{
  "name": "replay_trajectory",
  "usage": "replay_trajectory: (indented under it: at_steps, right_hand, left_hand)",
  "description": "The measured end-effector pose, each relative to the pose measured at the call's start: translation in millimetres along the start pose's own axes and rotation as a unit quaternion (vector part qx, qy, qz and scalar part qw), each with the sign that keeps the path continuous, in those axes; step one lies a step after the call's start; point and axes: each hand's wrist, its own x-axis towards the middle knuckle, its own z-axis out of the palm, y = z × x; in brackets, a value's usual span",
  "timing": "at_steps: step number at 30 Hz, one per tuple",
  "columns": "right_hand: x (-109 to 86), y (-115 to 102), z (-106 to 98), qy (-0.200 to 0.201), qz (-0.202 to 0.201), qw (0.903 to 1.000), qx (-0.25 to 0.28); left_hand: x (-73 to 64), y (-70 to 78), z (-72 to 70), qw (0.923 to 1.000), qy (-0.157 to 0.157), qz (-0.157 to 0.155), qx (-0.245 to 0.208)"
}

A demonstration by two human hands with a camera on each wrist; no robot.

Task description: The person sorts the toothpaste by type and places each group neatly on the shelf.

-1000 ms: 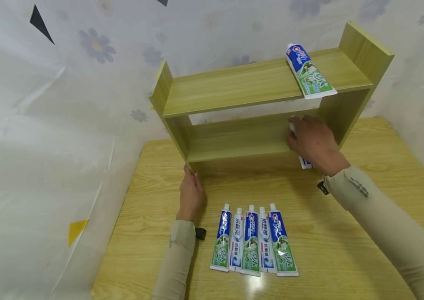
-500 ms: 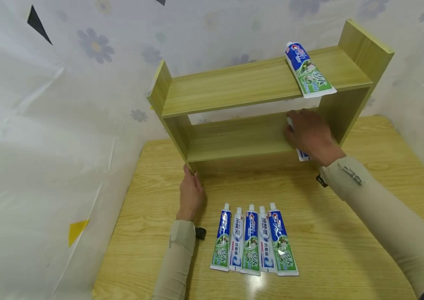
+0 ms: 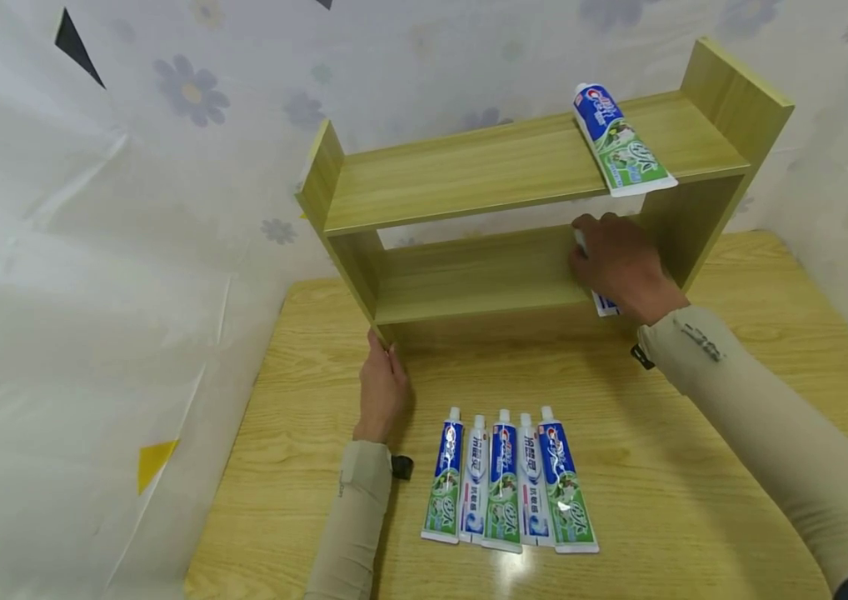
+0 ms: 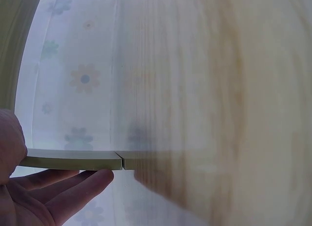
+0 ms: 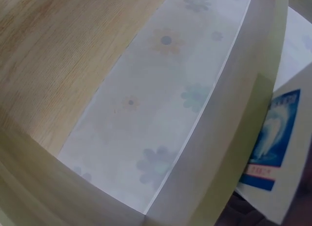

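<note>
A two-tier wooden shelf (image 3: 469,179) stands tilted in the head view. My left hand (image 3: 381,392) grips the lower end of its left side panel; in the left wrist view the thumb lies above the panel edge (image 4: 73,162) and the fingers below. My right hand (image 3: 622,267) holds a white and blue toothpaste tube (image 5: 278,138) over the right part of the lower board (image 3: 469,279). Most of this tube is hidden under the hand; its flat end pokes out past the board's front edge. A blue and green toothpaste tube (image 3: 622,143) lies on the upper board at the right.
Several toothpaste tubes (image 3: 503,483), blue-green and white by turns, lie in a row on the wooden table (image 3: 664,492), caps toward the shelf. Behind the shelf hangs a white flowered sheet (image 3: 244,142). The shelf's right side panel (image 3: 701,217) stands close beside my right hand.
My right hand has moved slightly farther back over the lower board with the toothpaste tube, so less of its flat end sticks out. My left hand has stayed on the side panel.
</note>
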Motion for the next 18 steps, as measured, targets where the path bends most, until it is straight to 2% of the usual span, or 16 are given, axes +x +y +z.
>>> replay_trajectory:
  at_steps: [2, 3, 7, 9, 10, 14, 18]
  right_hand:
    - [1.6, 0, 0, 0.000, 0.000, 1.0000, 0.003]
    - [2.4, 0, 0, 0.000, 0.000, 1.0000, 0.004]
    - [5.2, -2, 0, 0.001, 0.003, 1.0000, 0.004]
    - [6.5, -2, 0, 0.000, 0.004, 1.0000, 0.002]
    - [7.1, -2, 0, 0.000, 0.006, 1.0000, 0.002]
    - [9.2, -2, 1, 0.001, 0.009, 1.0000, 0.000]
    - [10.8, -2, 1, 0.001, 0.009, 1.0000, -0.003]
  left_hand:
    - [0.4, 2.3, -1.0, 1.0000, 0.003, -0.004, -0.004]
    - [-2.0, 10.6, -6.7, 1.0000, 0.006, 0.000, -0.006]
    - [-2.7, 13.0, -7.3, 0.9999, 0.016, 0.003, -0.003]
    - [-3.0, 12.7, -6.7, 0.9998, 0.018, 0.005, 0.005]
    - [-0.6, 5.8, -1.4, 0.9998, 0.017, 0.001, 0.009]
    - [0.1, 3.7, -0.1, 0.9996, 0.018, 0.004, 0.023]
    - [-0.3, 5.4, -1.1, 0.9994, 0.027, 0.009, 0.017]
